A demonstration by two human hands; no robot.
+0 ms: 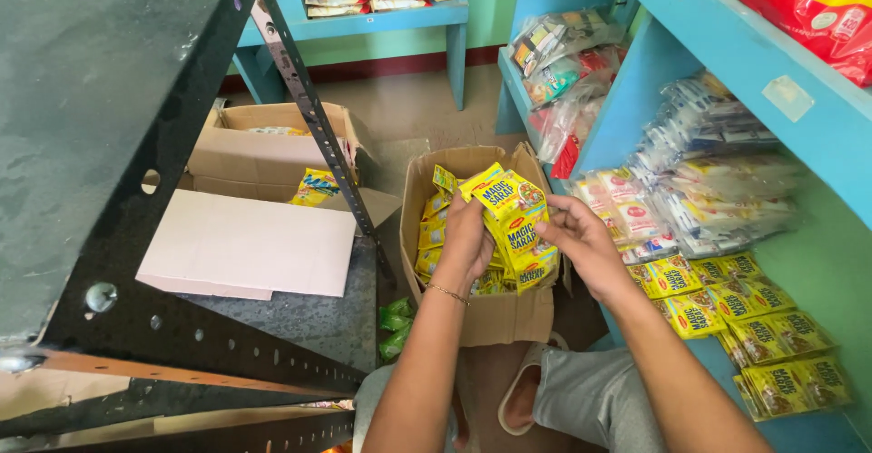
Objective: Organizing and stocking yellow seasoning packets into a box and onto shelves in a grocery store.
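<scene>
My left hand [466,239] and my right hand [581,239] together grip a strip of yellow seasoning sachets [515,221], held just above an open cardboard box [495,312] on the floor. More yellow sachets [434,230] fill that box. The left hand wears a thin bracelet at the wrist. To the right, on a low blue shelf [799,430], lie rows of the same yellow sachets [754,326].
A black metal rack [100,144] stands at the left with a second open box [263,149] and a pale flat carton [245,244] on its lower shelf. Blue shelves [727,44] at the right hold bagged goods. My knees and a slipper [522,389] are below.
</scene>
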